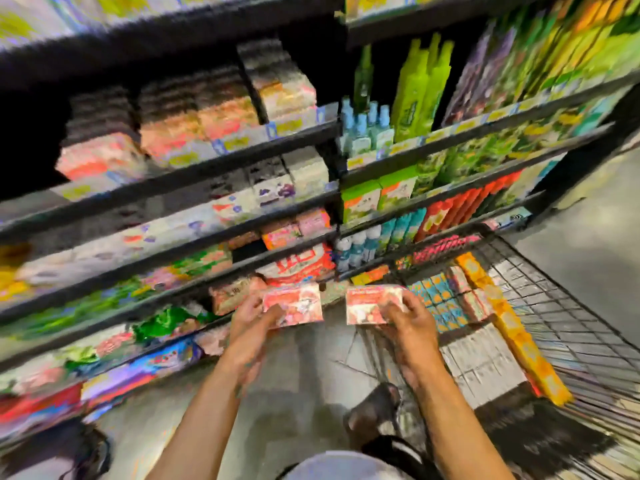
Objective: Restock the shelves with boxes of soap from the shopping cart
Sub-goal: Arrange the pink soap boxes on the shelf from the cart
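The left hand (252,318) holds a red soap box (294,304), fingers curled round its lower edge. Just beside it, the right hand (406,317) grips a second red soap box (369,304) likewise. To the right, the wire shopping cart (554,308) holds more boxes (446,299). Beyond stand blurred, stocked shelves (173,189).

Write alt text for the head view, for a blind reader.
The left hand grips one red-and-pink cardboard soap box and the right hand a second box, before dark shelves crowded with goods; a black wire shopping cart of boxes stands right.
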Available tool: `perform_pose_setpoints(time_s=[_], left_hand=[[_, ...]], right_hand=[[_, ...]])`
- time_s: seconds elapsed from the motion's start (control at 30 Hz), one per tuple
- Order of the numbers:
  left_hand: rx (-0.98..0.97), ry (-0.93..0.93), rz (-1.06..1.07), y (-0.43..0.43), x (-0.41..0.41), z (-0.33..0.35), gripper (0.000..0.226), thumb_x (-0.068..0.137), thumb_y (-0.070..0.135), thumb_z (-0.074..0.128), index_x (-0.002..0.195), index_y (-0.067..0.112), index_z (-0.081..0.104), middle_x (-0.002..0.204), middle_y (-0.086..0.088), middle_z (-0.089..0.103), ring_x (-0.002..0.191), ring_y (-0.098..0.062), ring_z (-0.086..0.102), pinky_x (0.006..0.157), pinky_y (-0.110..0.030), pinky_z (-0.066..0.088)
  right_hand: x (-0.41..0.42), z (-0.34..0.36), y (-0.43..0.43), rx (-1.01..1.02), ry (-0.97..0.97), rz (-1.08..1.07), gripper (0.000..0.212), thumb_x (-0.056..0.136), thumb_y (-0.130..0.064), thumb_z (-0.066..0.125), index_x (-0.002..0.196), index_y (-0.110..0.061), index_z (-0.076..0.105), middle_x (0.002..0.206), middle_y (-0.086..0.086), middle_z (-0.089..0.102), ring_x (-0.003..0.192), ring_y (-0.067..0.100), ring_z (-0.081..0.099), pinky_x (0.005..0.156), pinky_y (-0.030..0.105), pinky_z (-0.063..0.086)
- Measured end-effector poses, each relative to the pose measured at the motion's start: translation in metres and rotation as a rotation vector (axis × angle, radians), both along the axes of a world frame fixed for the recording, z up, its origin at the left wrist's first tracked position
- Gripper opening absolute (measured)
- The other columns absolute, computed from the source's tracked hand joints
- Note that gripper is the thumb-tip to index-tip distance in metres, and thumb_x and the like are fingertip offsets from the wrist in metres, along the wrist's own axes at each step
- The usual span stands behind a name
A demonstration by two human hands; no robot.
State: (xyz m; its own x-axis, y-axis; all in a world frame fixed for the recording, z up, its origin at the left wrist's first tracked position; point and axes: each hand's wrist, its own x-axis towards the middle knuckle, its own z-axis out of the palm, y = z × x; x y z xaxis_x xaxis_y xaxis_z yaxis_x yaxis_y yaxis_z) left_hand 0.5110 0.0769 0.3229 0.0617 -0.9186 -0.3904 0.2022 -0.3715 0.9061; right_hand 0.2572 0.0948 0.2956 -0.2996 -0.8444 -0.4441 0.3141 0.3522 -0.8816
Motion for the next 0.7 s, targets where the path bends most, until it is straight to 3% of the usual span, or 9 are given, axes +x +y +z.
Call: perform_pose_setpoints(time_s=[0.07, 0.17, 0.23, 0.4, 0.5, 0.57, 0.63, 0.7], left_hand=[[0.005, 0.006, 0.021, 0.027, 0.043, 0.009, 0.071, 0.065, 0.033, 0.086, 0.128, 0.01, 0.063, 0.122, -0.014, 0.071, 0.109, -0.027, 0.067, 0.094, -0.043, 0.053], [0.007, 0.008, 0.085, 0.065, 0.103, 0.023, 0.044, 0.088, 0.02, 0.072, 0.129, 0.007, 0.06, 0.122, -0.018, 0.07, 0.109, -0.032, 0.069, 0.091, -0.051, 0.058], [0.016, -0.008, 0.121, 0.085, 0.141, 0.03, 0.033, 0.093, 0.013, 0.067, 0.125, 0.007, 0.061, 0.12, -0.019, 0.071, 0.111, -0.037, 0.067, 0.092, -0.058, 0.055], [0.012, 0.011, 0.216, 0.108, 0.209, 0.056, 0.031, 0.097, 0.01, 0.062, 0.128, 0.005, 0.058, 0.117, -0.013, 0.073, 0.111, -0.031, 0.069, 0.094, -0.052, 0.056], [-0.017, 0.049, 0.227, 0.105, 0.237, 0.069, 0.029, 0.095, 0.007, 0.061, 0.124, 0.005, 0.061, 0.113, -0.013, 0.074, 0.107, -0.029, 0.071, 0.087, -0.045, 0.059], [-0.053, 0.065, 0.222, 0.096, 0.252, 0.082, 0.027, 0.093, 0.006, 0.063, 0.12, 0.007, 0.062, 0.112, -0.013, 0.075, 0.105, -0.029, 0.071, 0.085, -0.042, 0.059], [-0.094, 0.061, 0.227, 0.084, 0.265, 0.093, 0.031, 0.09, 0.009, 0.066, 0.121, 0.007, 0.062, 0.112, -0.014, 0.074, 0.107, -0.031, 0.07, 0.088, -0.045, 0.057], [-0.128, 0.038, 0.248, 0.071, 0.276, 0.105, 0.038, 0.085, 0.013, 0.07, 0.121, 0.008, 0.062, 0.113, -0.012, 0.074, 0.108, -0.03, 0.07, 0.09, -0.045, 0.056]], right_hand=[[0.043, 0.013, 0.016, -0.03, -0.009, 0.03, 0.025, 0.092, 0.003, 0.064, 0.108, -0.016, 0.069, 0.094, 0.003, 0.074, 0.086, 0.018, 0.066, 0.074, 0.033, 0.057], [0.104, 0.035, 0.039, -0.083, -0.055, 0.077, 0.028, 0.081, -0.006, 0.071, 0.107, -0.014, 0.069, 0.099, 0.008, 0.071, 0.095, 0.022, 0.063, 0.089, 0.043, 0.053], [0.137, 0.044, 0.048, -0.101, -0.079, 0.107, 0.03, 0.081, -0.005, 0.07, 0.11, -0.011, 0.068, 0.101, 0.011, 0.069, 0.095, 0.023, 0.063, 0.089, 0.042, 0.052], [0.206, 0.066, 0.053, -0.14, -0.076, 0.218, 0.026, 0.093, 0.007, 0.059, 0.116, -0.004, 0.063, 0.083, 0.0, 0.07, 0.08, 0.019, 0.064, 0.078, 0.034, 0.051], [0.237, 0.078, 0.042, -0.17, -0.061, 0.263, 0.024, 0.093, 0.007, 0.059, 0.114, -0.004, 0.064, 0.08, -0.001, 0.069, 0.07, 0.012, 0.063, 0.058, 0.02, 0.048], [0.254, 0.089, 0.029, -0.189, -0.08, 0.287, 0.023, 0.095, 0.002, 0.062, 0.116, -0.006, 0.064, 0.086, 0.003, 0.07, 0.071, 0.013, 0.063, 0.055, 0.018, 0.048], [0.268, 0.097, 0.012, -0.212, -0.111, 0.315, 0.023, 0.096, -0.002, 0.064, 0.117, -0.009, 0.065, 0.094, 0.008, 0.073, 0.079, 0.018, 0.067, 0.064, 0.024, 0.054], [0.28, 0.106, -0.005, -0.223, -0.123, 0.348, 0.024, 0.096, -0.004, 0.066, 0.119, -0.01, 0.065, 0.1, 0.011, 0.076, 0.089, 0.025, 0.072, 0.079, 0.039, 0.059]])
